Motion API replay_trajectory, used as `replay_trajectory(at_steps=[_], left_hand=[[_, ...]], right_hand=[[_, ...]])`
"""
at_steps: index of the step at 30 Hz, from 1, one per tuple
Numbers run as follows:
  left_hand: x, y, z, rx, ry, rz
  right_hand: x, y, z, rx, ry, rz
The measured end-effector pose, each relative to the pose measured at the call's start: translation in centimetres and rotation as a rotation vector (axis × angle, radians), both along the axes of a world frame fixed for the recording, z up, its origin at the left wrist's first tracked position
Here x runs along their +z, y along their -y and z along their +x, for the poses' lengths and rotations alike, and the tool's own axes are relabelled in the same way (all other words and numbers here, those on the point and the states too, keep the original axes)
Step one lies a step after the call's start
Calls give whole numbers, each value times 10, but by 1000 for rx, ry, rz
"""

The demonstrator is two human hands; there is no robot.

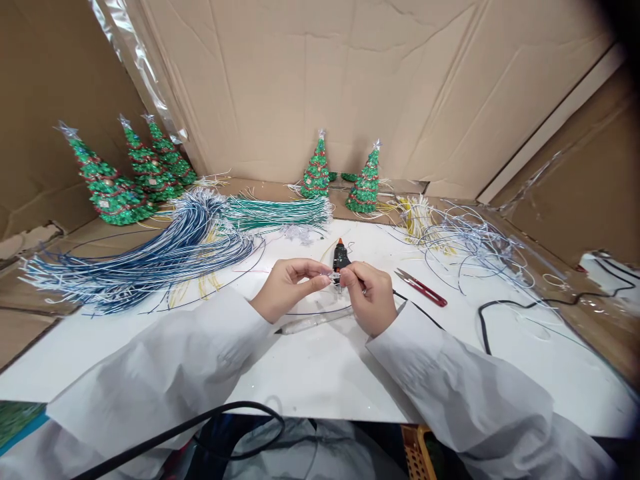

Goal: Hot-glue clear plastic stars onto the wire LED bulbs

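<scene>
My left hand (293, 287) and my right hand (371, 298) meet over the middle of the white table. Thumb and forefinger of each are pinched at a small clear piece (335, 275), too small to make out its kind. Just behind my fingers lies a black hot glue gun (341, 253) with an orange tip, partly hidden by my right hand. Below my hands a pale, pen-like stick (306, 325) with a dark tip rests on the table. Thread snips (423, 288) with red handles lie to the right of my right hand.
Bundled blue wires (150, 260) cover the left side, with green wires (280, 213) behind. Yellow wires (420, 220) and loose pale strands (485, 240) lie at right. Green tinsel trees (363, 187) stand along the cardboard wall (320, 73). A black cable (520, 305) crosses the right side.
</scene>
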State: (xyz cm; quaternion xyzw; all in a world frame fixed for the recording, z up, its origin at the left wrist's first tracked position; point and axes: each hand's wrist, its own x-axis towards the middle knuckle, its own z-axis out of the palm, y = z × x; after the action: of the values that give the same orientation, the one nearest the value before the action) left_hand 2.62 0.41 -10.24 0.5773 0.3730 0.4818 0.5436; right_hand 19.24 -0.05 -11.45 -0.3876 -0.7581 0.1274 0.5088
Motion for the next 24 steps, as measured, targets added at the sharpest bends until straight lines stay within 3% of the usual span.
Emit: replay_trajectory(at_steps=[11,24], left_hand=[[-1,2,2,-7,39,-14],[1,3,2,17,-87,113]], right_hand=[[-3,2,-1,-1,-34,3],[-2,2,1,-8,-14,-7]])
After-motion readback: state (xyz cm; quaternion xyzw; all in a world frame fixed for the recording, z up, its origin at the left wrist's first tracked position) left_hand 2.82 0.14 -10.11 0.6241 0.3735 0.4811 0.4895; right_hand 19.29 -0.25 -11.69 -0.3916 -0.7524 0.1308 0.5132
